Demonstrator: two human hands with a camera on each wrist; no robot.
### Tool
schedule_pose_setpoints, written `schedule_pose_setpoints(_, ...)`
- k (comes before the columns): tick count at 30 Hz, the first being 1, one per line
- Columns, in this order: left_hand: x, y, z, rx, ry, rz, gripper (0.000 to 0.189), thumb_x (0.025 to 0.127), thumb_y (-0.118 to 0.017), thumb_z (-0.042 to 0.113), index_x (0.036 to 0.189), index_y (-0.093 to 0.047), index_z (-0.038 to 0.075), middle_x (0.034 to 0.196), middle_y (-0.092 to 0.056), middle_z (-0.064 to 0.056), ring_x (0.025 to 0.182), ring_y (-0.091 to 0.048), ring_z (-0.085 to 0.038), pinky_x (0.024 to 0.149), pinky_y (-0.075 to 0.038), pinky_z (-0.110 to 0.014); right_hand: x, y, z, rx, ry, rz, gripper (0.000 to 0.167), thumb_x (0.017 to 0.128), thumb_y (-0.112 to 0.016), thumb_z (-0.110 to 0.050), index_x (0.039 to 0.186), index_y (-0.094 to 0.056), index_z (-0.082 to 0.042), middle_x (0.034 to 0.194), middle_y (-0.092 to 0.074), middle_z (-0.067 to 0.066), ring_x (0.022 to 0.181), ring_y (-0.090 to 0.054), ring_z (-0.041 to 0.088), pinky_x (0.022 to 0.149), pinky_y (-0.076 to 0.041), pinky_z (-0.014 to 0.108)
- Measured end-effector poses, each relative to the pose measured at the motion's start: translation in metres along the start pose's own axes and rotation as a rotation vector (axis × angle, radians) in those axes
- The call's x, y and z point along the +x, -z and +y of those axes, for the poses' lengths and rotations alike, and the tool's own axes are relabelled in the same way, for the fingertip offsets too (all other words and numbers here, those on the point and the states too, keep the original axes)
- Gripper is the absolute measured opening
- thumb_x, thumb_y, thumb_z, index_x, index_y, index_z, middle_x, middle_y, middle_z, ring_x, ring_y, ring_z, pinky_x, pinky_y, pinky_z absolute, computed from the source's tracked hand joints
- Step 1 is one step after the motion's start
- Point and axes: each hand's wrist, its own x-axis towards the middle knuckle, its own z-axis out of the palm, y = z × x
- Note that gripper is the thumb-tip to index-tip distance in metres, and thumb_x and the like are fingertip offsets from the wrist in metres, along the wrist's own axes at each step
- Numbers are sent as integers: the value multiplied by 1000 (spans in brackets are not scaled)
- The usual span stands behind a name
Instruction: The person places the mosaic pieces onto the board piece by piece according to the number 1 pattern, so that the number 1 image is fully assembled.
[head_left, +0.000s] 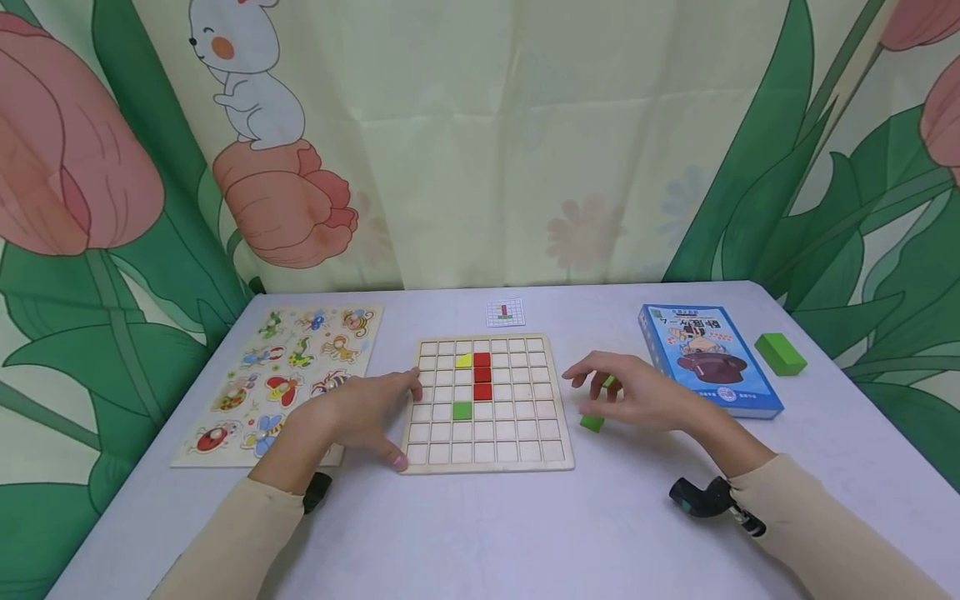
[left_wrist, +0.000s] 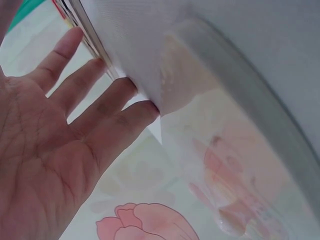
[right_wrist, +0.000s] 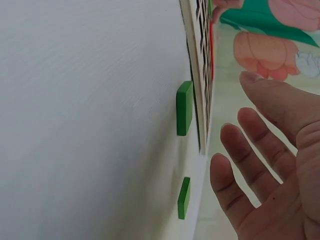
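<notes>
A wooden grid board (head_left: 528, 452) lies in the middle of the table. Three red squares (head_left: 482, 375) stand in a column in its cells, with a yellow piece (head_left: 464, 361) left of the top one and a green square (head_left: 462, 410) lower left. My left hand (head_left: 356, 412) rests at the board's left edge, thumb near the front corner and fingers spread. Right of the board, my right hand (head_left: 637, 392) hovers with nothing in its fingers. Beneath it lie two loose green pieces (head_left: 592, 424), partly covered in the head view; the right wrist view shows both, a nearer green piece (right_wrist: 184, 109) and a smaller-looking one (right_wrist: 184, 198).
A small pattern card (head_left: 506, 312) lies behind the board. At the right are a blue box (head_left: 708, 358) and a green block (head_left: 781, 354). An insect picture board (head_left: 281, 375) lies at the left, partly under my left arm. A printed curtain (head_left: 465, 167) hangs behind.
</notes>
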Motion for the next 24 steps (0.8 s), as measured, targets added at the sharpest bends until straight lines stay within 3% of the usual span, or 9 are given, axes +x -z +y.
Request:
schedule_pose_setpoints(8,0,0,-1,4,-5,0,91,56,-99,53,133,-52,35,165,-37,-3,132,-53,-24,107,-44,-53,-8,1,7,4,-9,-11,43,89,-82,-20,128,-65,-15,115,-68,2,93,-63,15,77,-55,30)
schedule_pose_setpoints(15,-1,-2,0,-3,19,-3,99,57,-99,51,141,-49,36,160,-44,1,126,-54,-20,105,-45,-50,-13,1,10,1,-35,-62,33,93,-77,-17,125,-68,-19,117,-70,-3,92,-63,13,79,-54,29)
schedule_pose_setpoints(24,0,-1,0,-12,20,-3,91,57,-99,50,134,-51,38,157,-46,3,123,-54,-19,102,-47,-49,-18,-1,13,-15,-77,-134,33,92,-76,-8,119,-73,-26,109,-71,-10,89,-62,13,77,-52,27)
